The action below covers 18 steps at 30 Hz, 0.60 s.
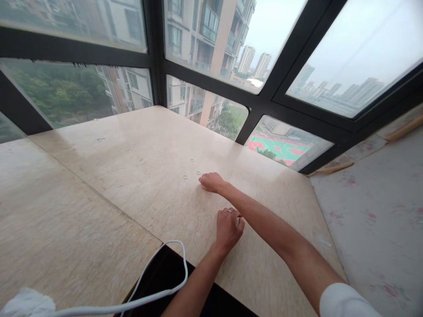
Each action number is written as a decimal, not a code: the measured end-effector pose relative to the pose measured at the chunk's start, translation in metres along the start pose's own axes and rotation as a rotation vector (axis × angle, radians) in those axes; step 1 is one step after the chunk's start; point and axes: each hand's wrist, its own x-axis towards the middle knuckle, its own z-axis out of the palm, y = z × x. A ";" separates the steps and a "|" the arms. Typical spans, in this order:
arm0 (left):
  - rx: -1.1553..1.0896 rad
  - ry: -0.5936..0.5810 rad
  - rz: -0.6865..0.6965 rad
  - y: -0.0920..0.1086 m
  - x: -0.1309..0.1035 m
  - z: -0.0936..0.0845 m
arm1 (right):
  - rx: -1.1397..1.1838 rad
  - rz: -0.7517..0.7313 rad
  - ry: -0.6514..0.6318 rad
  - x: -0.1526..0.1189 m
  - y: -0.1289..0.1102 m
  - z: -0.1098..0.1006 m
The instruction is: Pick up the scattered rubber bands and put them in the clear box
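Note:
Three small thin rings lie on the beige marble-like sill: one ring (192, 160) farthest back, another ring (185, 177) to the left, and a third ring (198, 173) just beyond my right hand (210, 182). That hand is closed low over the surface, its fingertips pressed together; a tiny bit of something shows beneath them, too small to name. Nearer to me, my left hand (230, 225) is curled with thumb and fingers together, a ring on one finger. What it holds, if anything, is hidden.
A white cable (169, 290) loops over a dark area at the sill's front edge. White crumpled material (29, 303) lies at the bottom left. Dark-framed windows (211, 83) border the sill (109, 167) behind, and a floral wall (370, 211) stands at the right.

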 end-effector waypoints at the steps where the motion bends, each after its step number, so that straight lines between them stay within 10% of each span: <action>1: -0.010 0.006 0.003 0.000 0.000 0.000 | 0.009 -0.003 -0.003 -0.001 0.002 0.000; 9: -0.065 0.041 -0.001 -0.002 0.000 0.003 | 0.365 0.047 0.170 -0.047 0.022 0.008; 18: -0.070 0.026 -0.005 0.000 0.004 0.001 | 1.062 0.256 0.531 -0.171 0.039 0.030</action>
